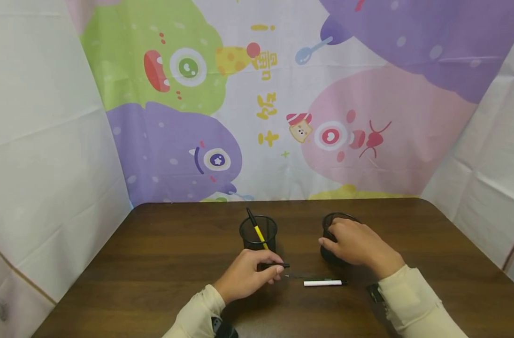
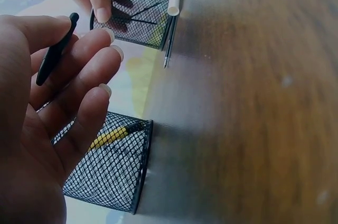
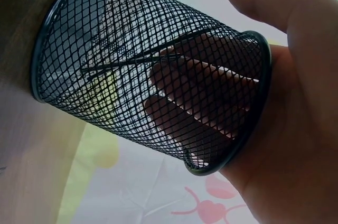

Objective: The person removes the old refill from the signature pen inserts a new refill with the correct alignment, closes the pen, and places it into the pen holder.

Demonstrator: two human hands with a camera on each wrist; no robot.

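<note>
My left hand [image 1: 246, 274] pinches a small black tapered pen part [image 2: 55, 55] between thumb and fingers, in front of the left mesh pen cup [image 1: 249, 240]. Inside that cup a yellow-and-black pen [image 1: 260, 233] leans upright. My right hand [image 1: 358, 243] reaches over the rim of the right mesh pen cup [image 3: 74, 39]; its fingers extend down inside while the thumb stays outside. Two thin black sticks [image 3: 127, 63] lie within this cup near the fingertips; I cannot tell whether the fingers hold them. Between the hands lies a white pen barrel [image 1: 323, 283] with a black end.
A thin dark pen refill [image 2: 171, 39] with a pointed tip rests beside the white barrel. Both cups stand on the dark wooden table [image 1: 176, 244]. Behind it hangs a cartoon-printed cloth [image 1: 278, 178], and pale cloth walls [image 1: 49, 141] close the sides.
</note>
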